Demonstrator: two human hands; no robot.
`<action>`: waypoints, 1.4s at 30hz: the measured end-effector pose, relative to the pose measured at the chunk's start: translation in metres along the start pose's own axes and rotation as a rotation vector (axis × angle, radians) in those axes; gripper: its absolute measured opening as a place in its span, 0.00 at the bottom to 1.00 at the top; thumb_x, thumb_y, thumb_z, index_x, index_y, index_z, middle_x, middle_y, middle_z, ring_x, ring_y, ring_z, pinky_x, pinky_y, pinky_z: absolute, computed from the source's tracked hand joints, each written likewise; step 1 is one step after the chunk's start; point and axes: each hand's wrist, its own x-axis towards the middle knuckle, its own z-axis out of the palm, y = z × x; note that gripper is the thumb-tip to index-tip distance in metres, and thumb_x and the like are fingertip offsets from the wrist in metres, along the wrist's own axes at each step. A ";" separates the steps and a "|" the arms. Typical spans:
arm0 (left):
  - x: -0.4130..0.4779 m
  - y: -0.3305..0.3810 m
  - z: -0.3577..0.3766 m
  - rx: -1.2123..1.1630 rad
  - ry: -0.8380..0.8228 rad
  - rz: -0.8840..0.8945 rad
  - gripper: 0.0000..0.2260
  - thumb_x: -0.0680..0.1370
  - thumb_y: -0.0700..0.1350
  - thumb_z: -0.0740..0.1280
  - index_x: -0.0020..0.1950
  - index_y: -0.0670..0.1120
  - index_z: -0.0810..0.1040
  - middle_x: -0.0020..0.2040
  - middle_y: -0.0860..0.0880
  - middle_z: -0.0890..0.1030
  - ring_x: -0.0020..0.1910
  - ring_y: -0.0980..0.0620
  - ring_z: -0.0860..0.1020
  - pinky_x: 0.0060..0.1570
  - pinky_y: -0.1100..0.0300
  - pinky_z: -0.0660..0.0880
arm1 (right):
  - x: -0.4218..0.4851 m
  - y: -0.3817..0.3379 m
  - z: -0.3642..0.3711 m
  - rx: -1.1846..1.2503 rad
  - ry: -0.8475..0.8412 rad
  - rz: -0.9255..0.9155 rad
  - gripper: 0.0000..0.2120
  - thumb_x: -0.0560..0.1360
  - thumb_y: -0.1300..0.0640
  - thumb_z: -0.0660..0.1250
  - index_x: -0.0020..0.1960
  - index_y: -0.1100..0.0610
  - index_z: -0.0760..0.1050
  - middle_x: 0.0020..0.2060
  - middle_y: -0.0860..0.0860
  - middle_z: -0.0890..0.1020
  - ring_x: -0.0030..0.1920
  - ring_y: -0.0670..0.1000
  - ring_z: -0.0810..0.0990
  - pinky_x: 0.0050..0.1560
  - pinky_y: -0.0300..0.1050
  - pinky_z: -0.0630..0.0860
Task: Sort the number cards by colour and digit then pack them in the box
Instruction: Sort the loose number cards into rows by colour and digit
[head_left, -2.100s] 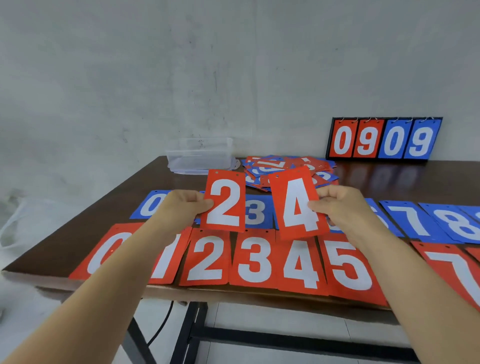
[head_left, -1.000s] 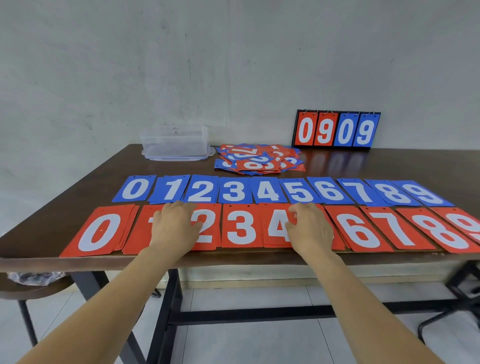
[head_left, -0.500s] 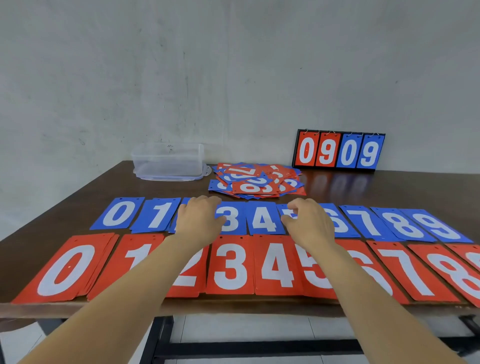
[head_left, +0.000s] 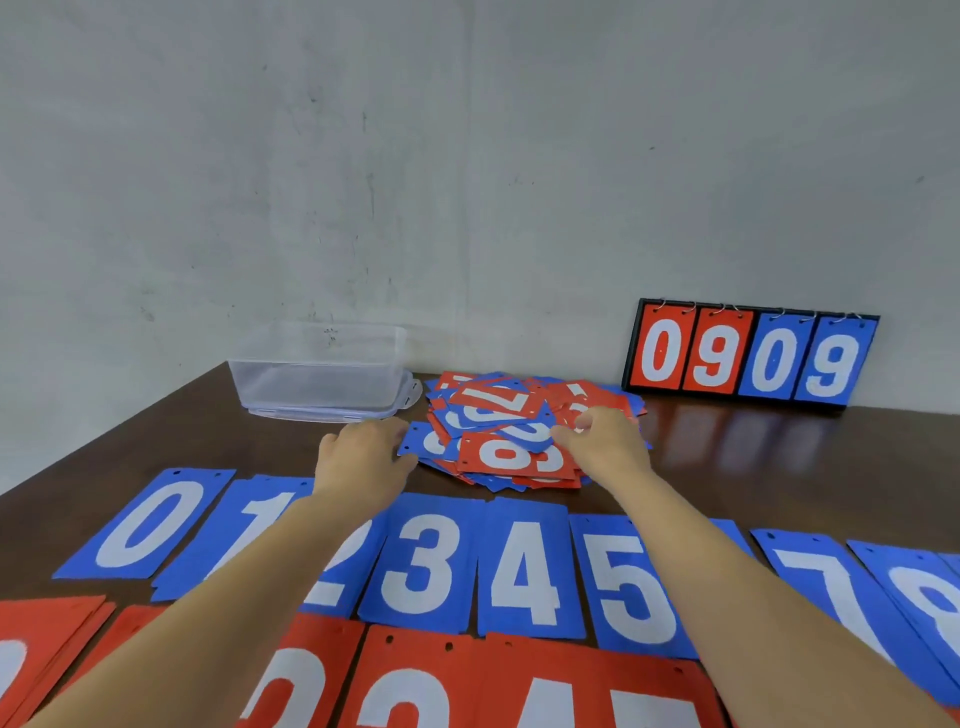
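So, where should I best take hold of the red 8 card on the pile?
Probably its near long edge, coming from your side: the red 8 card lies flat, that edge is free, while a blue card overlaps its far edge.

red row (head_left: 415, 691): cut by bottom edge | blue 2 (head_left: 353, 566): part-hidden under left forearm (head_left: 208, 623)

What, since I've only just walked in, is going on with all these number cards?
A person is sorting number cards. The left hand and right hand reach either side of the mixed pile at the back of the table; a grip isn't clear. Blue cards and red cards lie in digit rows nearer. The clear box shows no cards.
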 end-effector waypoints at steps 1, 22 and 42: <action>0.005 0.000 0.003 -0.001 -0.004 -0.008 0.15 0.80 0.51 0.63 0.65 0.49 0.73 0.59 0.51 0.79 0.59 0.50 0.75 0.60 0.55 0.64 | 0.012 -0.001 0.007 0.015 -0.001 0.004 0.20 0.76 0.47 0.68 0.32 0.55 0.64 0.28 0.51 0.66 0.29 0.50 0.65 0.28 0.44 0.61; 0.067 -0.010 0.045 -0.063 -0.080 0.059 0.22 0.79 0.52 0.65 0.73 0.51 0.67 0.66 0.53 0.76 0.64 0.53 0.73 0.65 0.53 0.72 | 0.096 -0.036 0.076 -0.095 0.051 0.273 0.33 0.71 0.48 0.74 0.69 0.57 0.63 0.66 0.56 0.71 0.67 0.58 0.69 0.67 0.53 0.63; 0.053 0.013 -0.017 -0.407 0.021 0.077 0.17 0.78 0.47 0.68 0.66 0.45 0.75 0.60 0.48 0.80 0.56 0.51 0.78 0.52 0.59 0.74 | 0.054 -0.006 -0.033 0.696 -0.076 0.191 0.07 0.76 0.58 0.69 0.53 0.58 0.77 0.50 0.55 0.83 0.49 0.54 0.83 0.53 0.52 0.80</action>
